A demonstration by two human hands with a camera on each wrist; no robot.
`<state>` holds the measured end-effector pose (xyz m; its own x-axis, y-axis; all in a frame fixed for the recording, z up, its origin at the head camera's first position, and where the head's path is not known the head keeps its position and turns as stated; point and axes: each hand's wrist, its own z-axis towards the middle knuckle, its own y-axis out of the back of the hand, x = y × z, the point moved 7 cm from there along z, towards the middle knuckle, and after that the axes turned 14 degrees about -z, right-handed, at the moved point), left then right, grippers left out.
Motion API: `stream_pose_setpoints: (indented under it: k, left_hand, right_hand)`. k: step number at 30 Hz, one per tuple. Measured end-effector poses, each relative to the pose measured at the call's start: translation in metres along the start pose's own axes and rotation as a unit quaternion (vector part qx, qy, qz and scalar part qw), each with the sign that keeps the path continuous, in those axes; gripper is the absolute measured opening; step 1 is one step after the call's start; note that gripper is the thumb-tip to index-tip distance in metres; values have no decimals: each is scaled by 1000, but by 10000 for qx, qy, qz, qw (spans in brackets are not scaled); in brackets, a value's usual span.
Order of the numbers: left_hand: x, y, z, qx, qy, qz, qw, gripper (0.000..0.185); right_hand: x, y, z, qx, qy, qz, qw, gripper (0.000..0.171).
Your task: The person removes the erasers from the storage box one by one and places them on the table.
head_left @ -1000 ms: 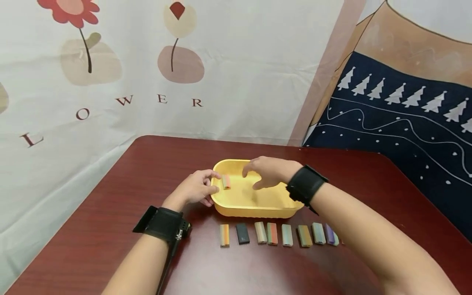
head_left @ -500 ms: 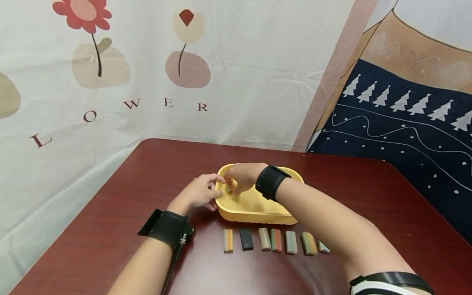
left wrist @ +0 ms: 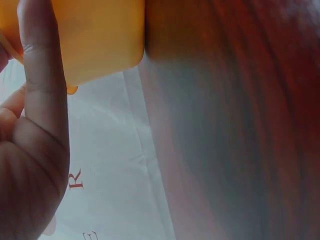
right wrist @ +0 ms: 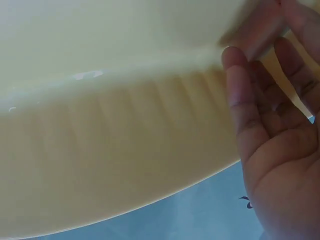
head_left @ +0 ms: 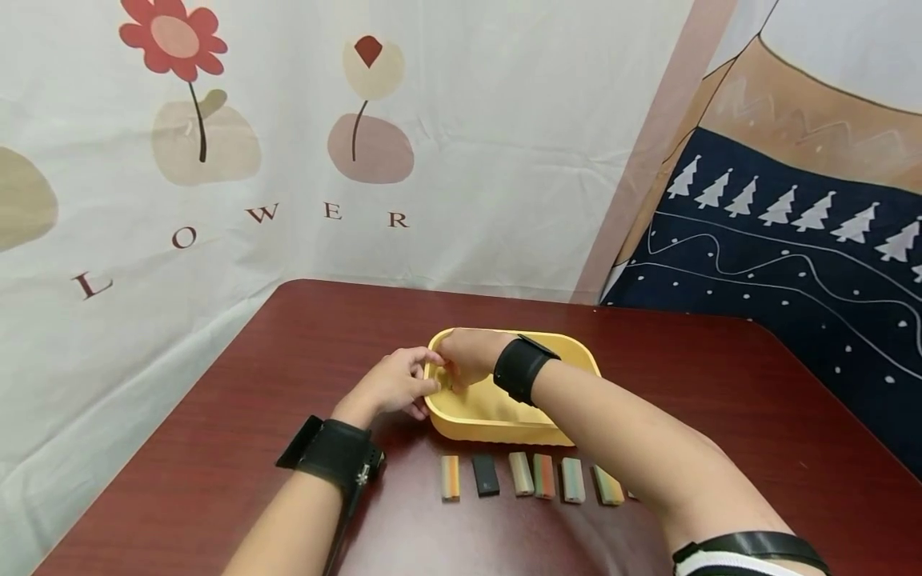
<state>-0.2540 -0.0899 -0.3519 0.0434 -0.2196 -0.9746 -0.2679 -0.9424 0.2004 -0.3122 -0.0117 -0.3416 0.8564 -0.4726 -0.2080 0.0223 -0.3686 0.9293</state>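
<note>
My left hand (head_left: pixel 392 382) grips the left end of a yellow plastic basin (head_left: pixel 504 433), thumb and index finger over the rim and the other fingers outside. The left wrist view shows a straight finger of that hand beside the basin's outer wall (left wrist: pixel 105 40). My right hand (head_left: pixel 471 356) reaches down inside the basin at the same end. In the right wrist view, a small pinkish striped block (right wrist: pixel 260 31) lies on the basin's floor between the thumb and fingertips (right wrist: pixel 234 57) of the right hand, which pinch it. From the head view the hand mostly hides this block.
In front of the basin a row of small blocks stands on the dark red table (head_left: pixel 216 448): a yellow-orange striped block (head_left: pixel 450 478), a black block (head_left: pixel 486 475) and several pastel ones. The right forearm covers the row's right end. A printed cloth (head_left: pixel 490 144) hangs behind.
My right hand has moved left and down from over the basin's middle to the block at its left end. The left hand keeps its hold on the rim. The head view has shifted slightly.
</note>
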Motion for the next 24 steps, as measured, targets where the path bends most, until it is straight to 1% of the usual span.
stream_pose_setpoints:
  k: [8,13,17,21,24]
  left_hand:
    - [0,0,-1,-32,-78,75,9999,36]
    - [2,0,0,-79,1,2,10000,36]
    - [2,-2,1,-30,27,-66,10000,37]
    - [2,-3,2,49,54,-101,9999,38]
    - [1,-1,2,0,58,-74,10000,38]
  right_hand:
    - [2,1,-7,-9,-127,115,9999,20]
    - [2,2,-7,-24,-55,200,9998,17]
    - [-1,1,-11,-225,74,151,9996,15]
    - [-8,4,-27,-552,188,67,9983,15]
    - [-15,14,-49,-721,95,264,9970,14]
